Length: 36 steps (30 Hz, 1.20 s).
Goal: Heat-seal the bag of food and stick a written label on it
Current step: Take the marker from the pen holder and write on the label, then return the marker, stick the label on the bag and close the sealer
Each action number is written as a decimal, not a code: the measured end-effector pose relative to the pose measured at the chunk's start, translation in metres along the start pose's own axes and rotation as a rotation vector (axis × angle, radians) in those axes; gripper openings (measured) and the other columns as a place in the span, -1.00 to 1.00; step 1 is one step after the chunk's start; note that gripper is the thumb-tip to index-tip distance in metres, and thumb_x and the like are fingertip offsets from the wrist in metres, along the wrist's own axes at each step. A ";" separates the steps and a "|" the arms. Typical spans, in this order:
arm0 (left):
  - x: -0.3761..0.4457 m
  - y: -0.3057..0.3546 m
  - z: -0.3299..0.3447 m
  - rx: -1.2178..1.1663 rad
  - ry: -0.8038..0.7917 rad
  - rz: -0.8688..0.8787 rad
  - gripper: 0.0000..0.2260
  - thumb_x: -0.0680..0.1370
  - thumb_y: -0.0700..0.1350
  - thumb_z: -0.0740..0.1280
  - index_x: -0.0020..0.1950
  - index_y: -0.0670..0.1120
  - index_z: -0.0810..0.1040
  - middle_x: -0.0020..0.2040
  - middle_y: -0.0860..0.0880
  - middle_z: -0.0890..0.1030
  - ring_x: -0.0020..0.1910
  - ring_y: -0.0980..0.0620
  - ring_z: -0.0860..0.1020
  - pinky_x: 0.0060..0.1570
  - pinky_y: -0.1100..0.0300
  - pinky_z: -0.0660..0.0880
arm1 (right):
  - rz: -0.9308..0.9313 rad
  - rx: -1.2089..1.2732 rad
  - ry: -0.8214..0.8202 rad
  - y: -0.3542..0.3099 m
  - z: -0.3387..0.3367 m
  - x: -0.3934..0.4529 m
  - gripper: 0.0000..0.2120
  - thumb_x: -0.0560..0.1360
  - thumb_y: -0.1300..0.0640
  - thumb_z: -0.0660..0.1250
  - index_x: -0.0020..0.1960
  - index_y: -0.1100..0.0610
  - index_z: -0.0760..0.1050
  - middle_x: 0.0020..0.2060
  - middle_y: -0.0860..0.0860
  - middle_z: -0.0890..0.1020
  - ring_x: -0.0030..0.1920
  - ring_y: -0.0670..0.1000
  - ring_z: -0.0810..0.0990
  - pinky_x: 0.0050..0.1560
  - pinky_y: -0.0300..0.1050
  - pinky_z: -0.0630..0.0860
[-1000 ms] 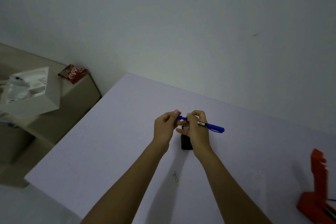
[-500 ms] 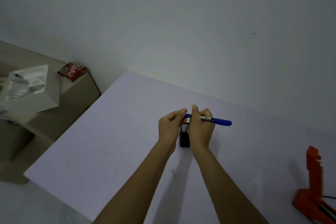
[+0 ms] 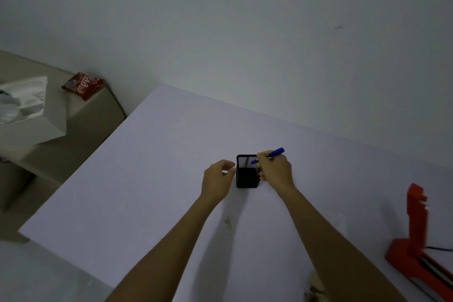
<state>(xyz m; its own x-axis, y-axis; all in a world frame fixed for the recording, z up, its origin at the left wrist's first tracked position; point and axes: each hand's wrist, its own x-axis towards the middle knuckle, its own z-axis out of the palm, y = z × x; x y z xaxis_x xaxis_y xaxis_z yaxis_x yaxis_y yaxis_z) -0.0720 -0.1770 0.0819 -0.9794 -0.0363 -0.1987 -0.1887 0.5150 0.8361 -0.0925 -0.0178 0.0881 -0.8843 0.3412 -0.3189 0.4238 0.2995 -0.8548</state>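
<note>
Putting the blue pen (image 3: pixel 268 155) away, by the look of it: gripped in the right hand (image 3: pixel 275 170), slanted, lower tip over the open mouth of the black mesh pen holder (image 3: pixel 247 171), upper end pointing up and right. Left hand (image 3: pixel 217 180) just beside the holder's left wall, fingers loosely curled, grasping nothing; contact with the holder not clear. On the white table (image 3: pixel 152 167), nearer the body between the forearms, a small pale label (image 3: pixel 229 225) with faint marks, lying flat, well apart from the holder. Red heat sealer (image 3: pixel 416 235) at the right edge, arm raised. At the bottom edge, a blurred bit of what may be the bag of food (image 3: pixel 315 288); sealed or not, cannot tell. Next, probably: tip the pen upright, drop it into the holder without knocking it over, then pick up the label for sticking on the bag.
</note>
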 end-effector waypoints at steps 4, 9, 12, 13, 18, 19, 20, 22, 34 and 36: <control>0.003 -0.022 0.014 0.048 -0.031 -0.032 -0.80 0.59 -0.11 0.27 0.16 -0.13 0.58 0.13 -0.06 0.62 -0.07 0.11 0.52 -0.05 0.29 0.40 | 0.013 -0.120 -0.011 0.017 0.005 0.016 -0.72 0.54 0.12 0.24 -0.17 0.31 0.58 -0.29 0.24 0.67 -0.42 0.06 0.59 -0.28 -0.02 0.64; 0.011 -0.037 0.029 0.065 -0.051 -0.051 -0.81 0.59 -0.13 0.28 0.12 -0.14 0.60 0.09 -0.07 0.64 -0.08 0.10 0.52 -0.05 0.29 0.41 | -0.057 -0.233 -0.038 0.031 0.013 0.027 -0.88 0.48 0.18 0.37 -0.05 0.23 0.59 -0.22 0.12 0.64 -0.27 0.05 0.60 -0.43 -0.28 0.47; 0.015 -0.044 0.037 0.065 -0.051 -0.073 -0.82 0.58 -0.13 0.29 0.10 -0.15 0.61 0.07 -0.08 0.65 -0.05 0.06 0.55 -0.04 0.27 0.43 | -0.076 -0.322 -0.040 0.038 0.016 0.031 -0.87 0.45 0.15 0.40 -0.07 0.22 0.58 -0.20 0.09 0.64 -0.17 0.06 0.61 -0.35 -0.24 0.45; 0.016 -0.045 0.039 0.065 -0.053 -0.076 -0.83 0.58 -0.14 0.29 0.09 -0.15 0.62 0.07 -0.09 0.65 -0.03 0.04 0.56 -0.03 0.27 0.43 | -0.094 -0.334 -0.035 0.040 0.017 0.032 -0.88 0.45 0.15 0.41 -0.10 0.21 0.57 -0.21 0.09 0.64 -0.17 0.08 0.62 -0.30 -0.21 0.47; 0.020 -0.048 0.043 0.072 -0.074 -0.083 -0.83 0.57 -0.15 0.29 0.10 -0.15 0.62 0.06 -0.10 0.65 0.00 0.00 0.57 -0.03 0.27 0.41 | -0.130 -0.284 -0.059 0.039 0.017 0.031 -0.82 0.45 0.12 0.42 -0.02 0.18 0.52 -0.23 0.11 0.65 -0.19 0.08 0.63 -0.39 -0.31 0.40; 0.020 -0.048 0.042 0.070 -0.071 -0.085 -0.83 0.57 -0.15 0.29 0.10 -0.15 0.62 0.07 -0.10 0.65 -0.01 0.02 0.57 -0.03 0.27 0.41 | -0.128 -0.239 -0.053 0.036 0.015 0.028 -0.73 0.46 0.09 0.42 0.10 0.14 0.49 -0.26 0.08 0.63 -0.23 0.04 0.62 -0.40 -0.32 0.39; 0.021 -0.048 0.040 0.070 -0.067 -0.085 -0.82 0.58 -0.14 0.29 0.10 -0.15 0.62 0.07 -0.10 0.65 -0.03 0.04 0.55 -0.03 0.28 0.40 | -0.138 -0.197 -0.019 0.034 0.012 0.023 -0.65 0.47 0.07 0.42 0.19 0.11 0.43 -0.31 0.04 0.59 -0.29 0.00 0.58 -0.42 -0.30 0.40; 0.021 -0.050 0.035 0.074 -0.056 -0.089 -0.81 0.58 -0.12 0.29 0.12 -0.15 0.61 0.09 -0.08 0.64 -0.06 0.09 0.52 -0.03 0.29 0.39 | -0.238 -0.178 0.121 0.031 0.007 0.010 -0.64 0.49 0.09 0.39 0.23 0.11 0.37 -0.42 -0.04 0.47 -0.41 -0.06 0.47 -0.44 -0.26 0.41; 0.001 -0.090 0.015 0.121 -0.030 -0.145 -0.80 0.58 -0.14 0.28 0.14 -0.17 0.60 0.12 -0.10 0.63 0.05 -0.01 0.58 0.01 0.27 0.41 | -0.269 -0.571 -0.609 0.097 0.044 -0.032 -0.49 0.47 0.03 0.43 0.38 0.04 0.39 0.10 0.06 0.52 0.00 -0.05 0.49 0.05 -0.16 0.48; -0.007 -0.098 0.017 0.122 -0.040 -0.151 -0.80 0.58 -0.14 0.28 0.15 -0.17 0.60 0.12 -0.11 0.63 0.07 -0.03 0.58 0.03 0.27 0.42 | -0.252 -0.620 -0.684 0.108 0.052 -0.035 -0.43 0.45 0.05 0.45 0.41 0.03 0.36 0.15 0.08 0.47 0.11 0.01 0.50 0.13 -0.09 0.49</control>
<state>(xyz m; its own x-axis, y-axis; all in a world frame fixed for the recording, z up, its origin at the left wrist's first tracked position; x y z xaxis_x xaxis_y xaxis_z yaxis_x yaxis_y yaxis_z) -0.0457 -0.2129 -0.0075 -0.9366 -0.0883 -0.3392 -0.3207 0.6064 0.7276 -0.0261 -0.0439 -0.0142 -0.8034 -0.3335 -0.4933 0.0604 0.7785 -0.6247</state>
